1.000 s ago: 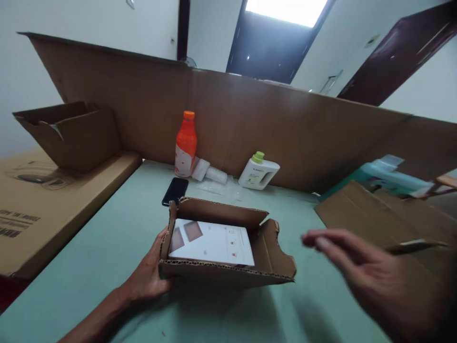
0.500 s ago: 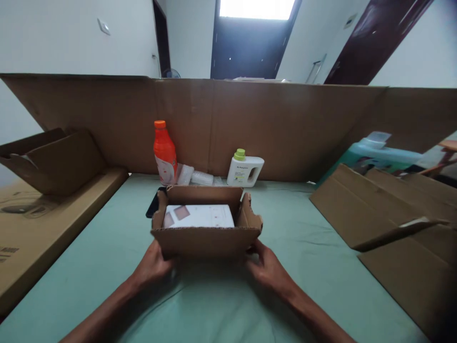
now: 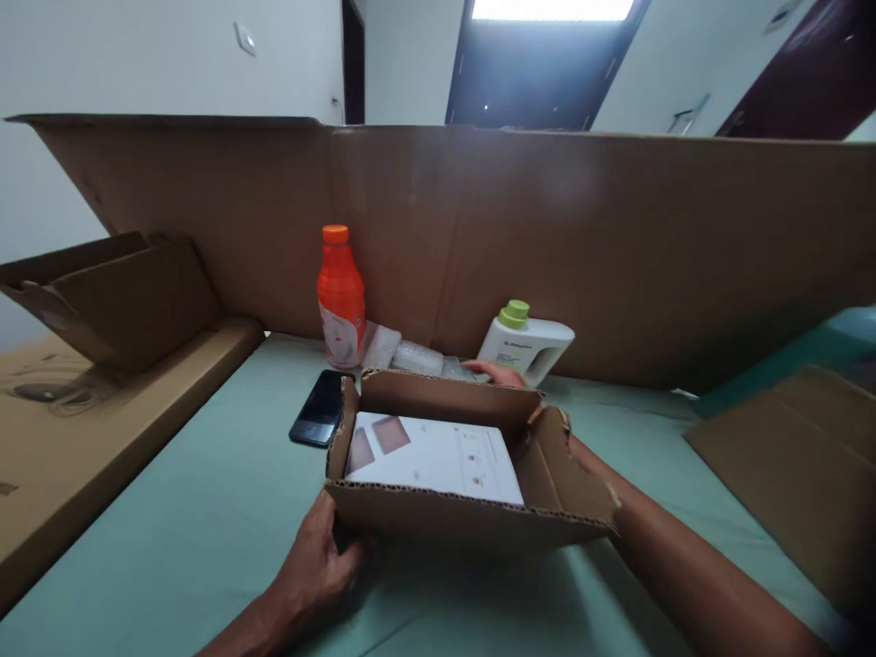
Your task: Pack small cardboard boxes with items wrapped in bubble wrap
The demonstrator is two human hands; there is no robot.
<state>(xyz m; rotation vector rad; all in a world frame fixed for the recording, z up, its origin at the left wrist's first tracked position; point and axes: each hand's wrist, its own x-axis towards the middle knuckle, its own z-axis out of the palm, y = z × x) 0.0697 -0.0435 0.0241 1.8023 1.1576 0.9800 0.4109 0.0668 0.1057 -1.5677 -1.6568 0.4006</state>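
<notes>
An open cardboard box [image 3: 465, 516] stands in front of me, with a white printed box [image 3: 431, 456] lying inside it. My left hand [image 3: 320, 557] is closed on its front left corner, thumb turned inward. My right arm passes along the box's right side, and my right hand [image 3: 498, 372] shows just behind the far wall, partly hidden by it. Its visible fingers stretch to the left, close to the bubble-wrapped pieces [image 3: 417, 358] and in front of a white bottle with a green cap [image 3: 526, 342], which leans. Contact with either cannot be made out.
An orange bottle [image 3: 340, 297] stands at the back beside the bubble wrap. A phone [image 3: 320, 409] lies left of the box. A tall cardboard sheet [image 3: 581, 219] closes off the back. Cardboard boxes [image 3: 137, 301] are at the left, cardboard flaps [image 3: 800, 465] at the right.
My right hand has left the box's front right corner and moved around behind it. The box now sits turned at an angle. The view has shifted, and the white bottle now leans.
</notes>
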